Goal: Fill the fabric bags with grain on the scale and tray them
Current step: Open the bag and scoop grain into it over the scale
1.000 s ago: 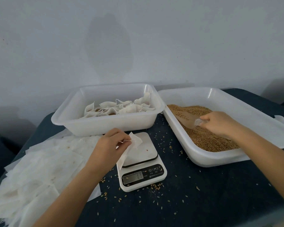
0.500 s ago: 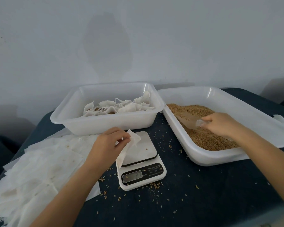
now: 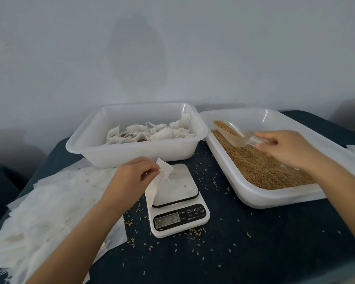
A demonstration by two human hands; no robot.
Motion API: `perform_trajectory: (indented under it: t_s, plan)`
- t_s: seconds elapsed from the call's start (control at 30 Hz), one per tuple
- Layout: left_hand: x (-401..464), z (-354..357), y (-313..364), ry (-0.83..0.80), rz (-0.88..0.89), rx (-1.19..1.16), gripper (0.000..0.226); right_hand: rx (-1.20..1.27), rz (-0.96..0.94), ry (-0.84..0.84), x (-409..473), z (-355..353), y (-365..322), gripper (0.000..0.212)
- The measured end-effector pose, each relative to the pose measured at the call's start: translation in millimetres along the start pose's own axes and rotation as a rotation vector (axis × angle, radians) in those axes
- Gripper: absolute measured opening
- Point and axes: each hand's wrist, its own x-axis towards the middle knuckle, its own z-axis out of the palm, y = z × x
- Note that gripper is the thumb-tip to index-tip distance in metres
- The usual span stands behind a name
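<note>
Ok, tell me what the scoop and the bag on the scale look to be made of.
Scoop: clear, glossy plastic by the look; grain shows through its wall. Bag, pinched by the left hand: thin white fabric, matte, probably non-woven or gauze; it folds limply, and the weave is too fine to tell.

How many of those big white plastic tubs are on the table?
2. One tub sits behind the scale and holds filled fabric bags. The other tub, to its right, holds loose grain. None seems hidden, though the table runs out of view.
</note>
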Motion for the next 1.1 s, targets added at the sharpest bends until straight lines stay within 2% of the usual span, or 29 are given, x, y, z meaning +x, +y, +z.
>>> perform_trajectory:
  t_s: [0.1,0.27,0.47,0.7,0.87,1.1]
  plan:
    - [5,-10,-3,-0.051,0.043,0.078,0.007,0.08,-0.129,-0.019,-7,-12,-16,0.039]
    - [13,-28,-5,-0.083,0.094,0.172,0.004,0.191,-0.296,-0.24,-16,-6,-48,0.043]
    - [17,-40,-8,-0.188,0.085,0.23,0.008,0.083,-0.414,-0.392,-16,12,-66,0.045]
    - [16,-39,-5,-0.229,0.121,0.207,0.011,-0.065,-0.479,-0.424,-13,9,-75,0.048]
    - [16,-31,-2,-0.269,0.175,0.193,0.012,-0.105,-0.456,-0.449,-11,0,-85,0.038]
    - [10,-26,1,-0.291,0.207,0.196,0.011,-0.217,-0.488,-0.528,-3,-9,-103,0.038]
